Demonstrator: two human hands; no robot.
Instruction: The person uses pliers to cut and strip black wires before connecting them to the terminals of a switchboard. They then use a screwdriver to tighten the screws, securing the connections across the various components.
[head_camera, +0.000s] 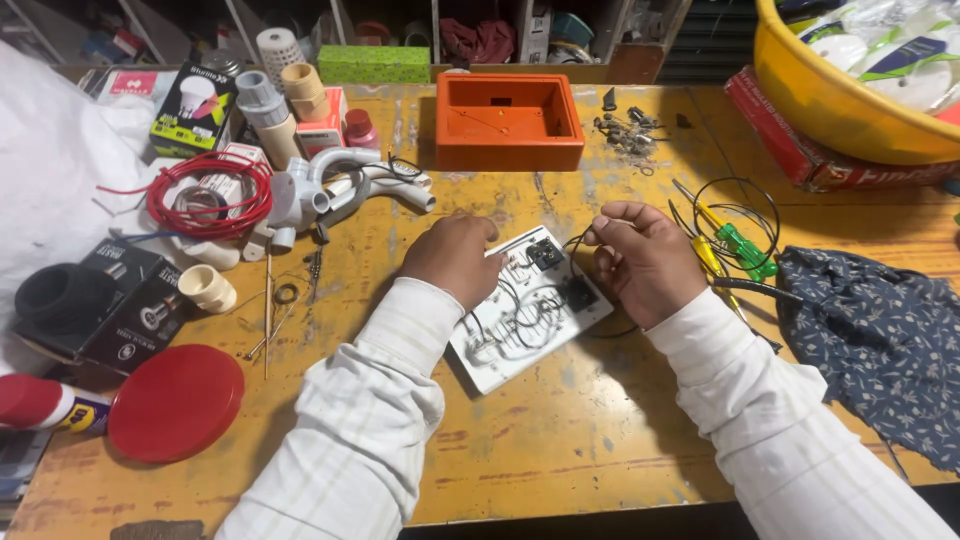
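On yellow table — left hand pressing white switch plate (knuckles curled), right hand pinching black wire.

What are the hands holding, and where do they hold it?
Right hand pinches a thin black wire near its end. Left hand presses the white switch plate's top edge.

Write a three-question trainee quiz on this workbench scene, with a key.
1. True or false: the left hand rests on the white switch plate.
2. What does the right hand pinch? A) black wire B) red wire coil C) red lid
3. What lies right of the right hand, next to the screwdrivers?

Key:
1. True.
2. A.
3. A blue patterned cloth.
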